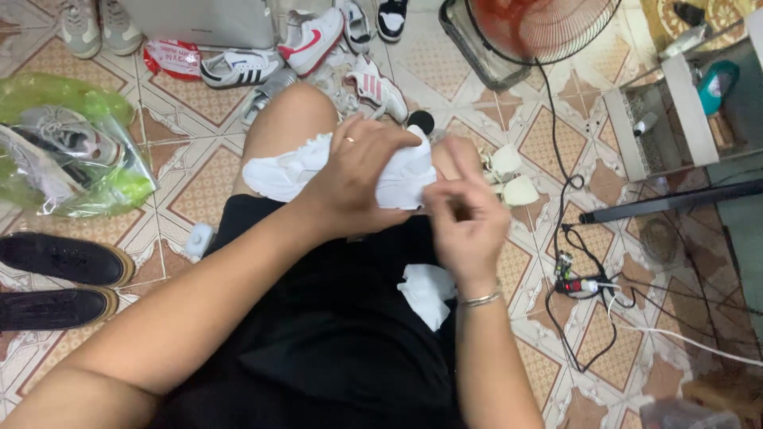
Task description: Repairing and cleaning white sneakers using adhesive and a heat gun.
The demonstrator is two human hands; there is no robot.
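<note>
Head view: 2 hands, left hand (362,179) and right hand (467,214), both gripping 1 white sneaker (286,171), 2 black shoes (63,278) nearby

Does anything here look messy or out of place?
Yes. Loose sneakers lie scattered at odd angles on the tiled floor, not paired. A tangle of black cables sprawls beside the person's right hand. A crumpled white cloth sits on the lap.
</note>
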